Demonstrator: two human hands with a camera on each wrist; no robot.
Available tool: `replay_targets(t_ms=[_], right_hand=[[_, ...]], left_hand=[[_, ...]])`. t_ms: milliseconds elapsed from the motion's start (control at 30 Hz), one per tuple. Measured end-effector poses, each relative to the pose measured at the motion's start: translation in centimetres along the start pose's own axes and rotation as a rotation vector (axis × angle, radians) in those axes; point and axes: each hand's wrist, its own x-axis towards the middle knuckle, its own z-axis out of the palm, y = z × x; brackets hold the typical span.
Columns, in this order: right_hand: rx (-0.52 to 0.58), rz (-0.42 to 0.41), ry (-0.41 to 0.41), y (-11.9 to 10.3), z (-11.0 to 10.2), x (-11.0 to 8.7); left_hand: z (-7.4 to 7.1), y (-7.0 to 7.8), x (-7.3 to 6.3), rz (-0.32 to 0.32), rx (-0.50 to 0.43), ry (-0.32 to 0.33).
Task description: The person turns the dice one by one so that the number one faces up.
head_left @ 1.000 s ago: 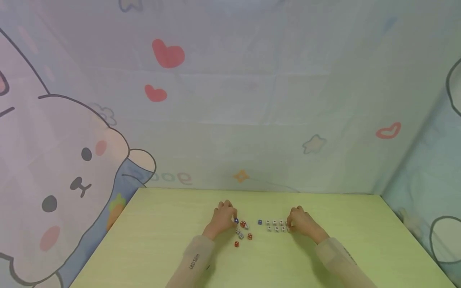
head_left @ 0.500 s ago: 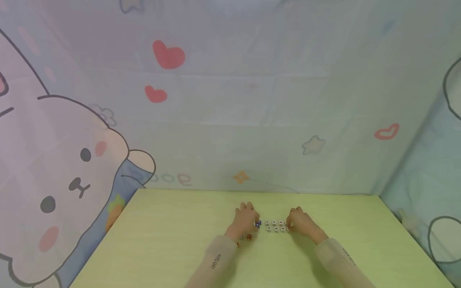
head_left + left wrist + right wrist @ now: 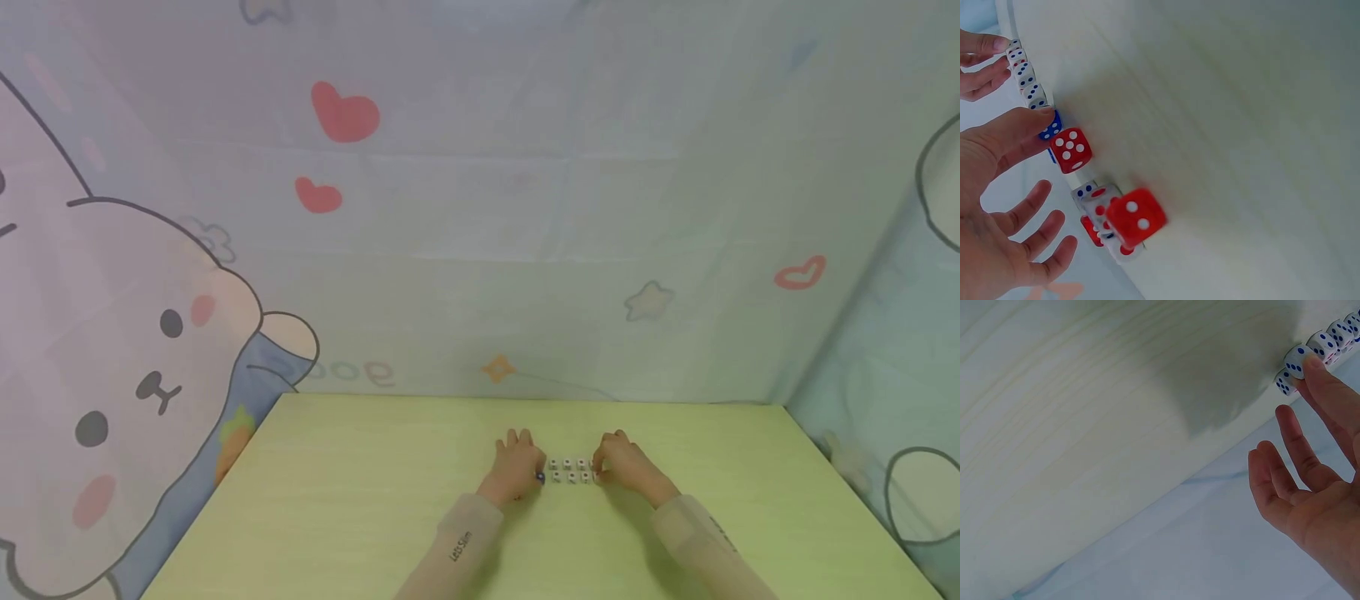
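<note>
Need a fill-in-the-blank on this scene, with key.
1. In the head view, the left hand holds a ____ die.
2. The white dice between the hands stand in ____ rows.
3. The right hand touches their ____ end.
4. In the left wrist view, the foremost cube is coloured ____.

Missing words: blue; two; right; red.

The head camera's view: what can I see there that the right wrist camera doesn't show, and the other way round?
Only the head view shows the left hand, both sleeves, the red hearts and the large animal drawing.

Only the right wrist view shows the right hand from its palm side, and blue dots clearly readable on the white dice.

Both show that hand with its thumb at the end of the dice, on the pale table.
</note>
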Motion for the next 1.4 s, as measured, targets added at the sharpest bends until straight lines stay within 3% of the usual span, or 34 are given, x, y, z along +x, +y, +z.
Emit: replay_targets(t_ms=[200,400,600,1100,1400], right_hand=[[0.005,0.017,-0.001,-0.2,0.0,-0.1],[0.004,0.017,-0.003,-0.2,-0.1,-0.2],[-0.007,0.0,0.003,-0.5,-0.4,-0.2],[-0.009,-0.004,-0.003,-0.5,-0.3,-0.4],[-0.027,-0.003,-0.001,-0.5,-0.3,-0.4]], left_hand=[[0.0,0.0,-0.1,0.002,0.009,0.012],[-1.6,-0.2,-0.6,0.007,0.008,0.013],[-2.7,-1.0,-1.4,-0.008,0.005,-0.031],[-2.5,-1.8,-3.3,-0.001,0.011,-0.103],[-2.6,-1.9,-3.6,0.027,0.011,-0.081]])
